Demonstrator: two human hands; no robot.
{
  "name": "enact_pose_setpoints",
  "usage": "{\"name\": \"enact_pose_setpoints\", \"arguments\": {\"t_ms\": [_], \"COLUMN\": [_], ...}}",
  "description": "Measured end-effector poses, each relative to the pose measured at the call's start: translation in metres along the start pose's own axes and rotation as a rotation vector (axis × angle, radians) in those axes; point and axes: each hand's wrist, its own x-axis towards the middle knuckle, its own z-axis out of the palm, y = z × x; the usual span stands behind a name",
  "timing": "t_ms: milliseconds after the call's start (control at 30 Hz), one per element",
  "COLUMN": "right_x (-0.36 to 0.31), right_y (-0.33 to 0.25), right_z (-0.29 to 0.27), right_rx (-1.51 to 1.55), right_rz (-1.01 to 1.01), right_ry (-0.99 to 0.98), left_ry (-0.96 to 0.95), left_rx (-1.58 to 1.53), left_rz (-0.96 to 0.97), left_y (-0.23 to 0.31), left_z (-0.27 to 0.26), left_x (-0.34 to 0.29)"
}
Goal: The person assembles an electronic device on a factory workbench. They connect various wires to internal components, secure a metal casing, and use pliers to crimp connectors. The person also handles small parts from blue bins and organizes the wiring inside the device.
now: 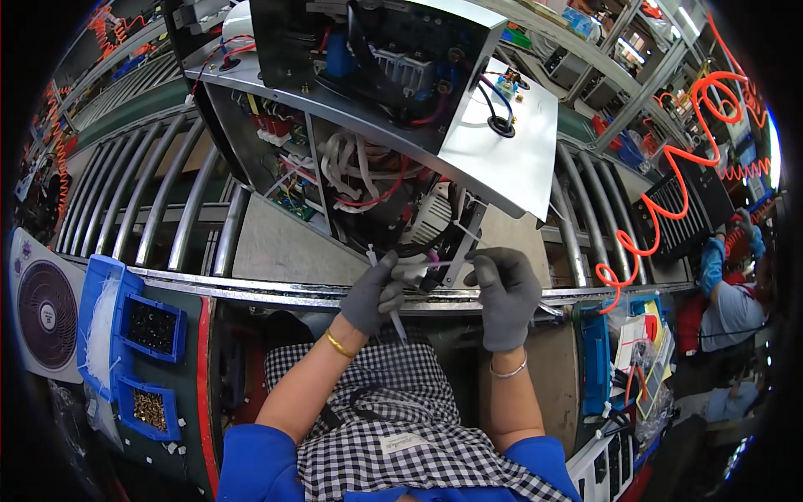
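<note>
My left hand [368, 301], in a grey glove, is closed round a white cable tie [398, 325] whose ends stick out above and below the fist. My right hand [508, 299], also gloved, has its fingers curled and pinches a thin pale strip [447, 263] that stretches toward the left hand; its exact kind is too small to tell. Just beyond both hands stands an open metal machine housing [510, 151]. Inside it are a bundle of white cables [345, 163], a red wire, a finned metal part [432, 213] and circuit boards [293, 197].
The housing rests on a roller conveyor [180, 197]. At the left are a fan [48, 314], a blue bin of white ties [104, 335] and blue bins of screws [150, 407]. An orange coiled hose [669, 217] hangs at the right, above a blue tray [595, 360]. Another person [736, 309] works far right.
</note>
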Motion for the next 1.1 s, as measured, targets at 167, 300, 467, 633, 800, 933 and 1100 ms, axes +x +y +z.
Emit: {"name": "enact_pose_setpoints", "arguments": {"t_ms": [167,300,467,633,800,933,1100], "right_x": [0.021,0.034,0.045,0.054,0.054,0.051,0.045], "right_y": [-0.006,-0.005,0.003,-0.005,-0.035,-0.029,0.012], "right_z": [0.003,0.01,0.018,0.022,0.023,0.028,0.036], "right_rx": [-0.226,-0.546,-0.72,-0.862,-0.943,-0.972,-0.96], "right_rz": [-0.179,-0.385,-0.498,-0.519,-0.552,-0.509,-0.406], "right_ry": [-0.04,-0.113,-0.19,-0.238,-0.21,-0.296,-0.39], "left_ry": [0.134,0.198,0.2,0.069,0.078,0.062,0.07], "left_rx": [0.084,0.086,0.205,0.297,0.253,0.232,0.316], "left_rz": [0.103,0.136,0.133,0.101,0.083,0.053,0.033], "left_y": [-0.011,-0.013,-0.015,-0.008,-0.006,-0.01,-0.01], "left_z": [0.007,0.011,0.006,0.007,0.012,0.01,0.011], "left_x": [0.008,0.011,0.017,0.002,0.001,0.011,0.017]}}
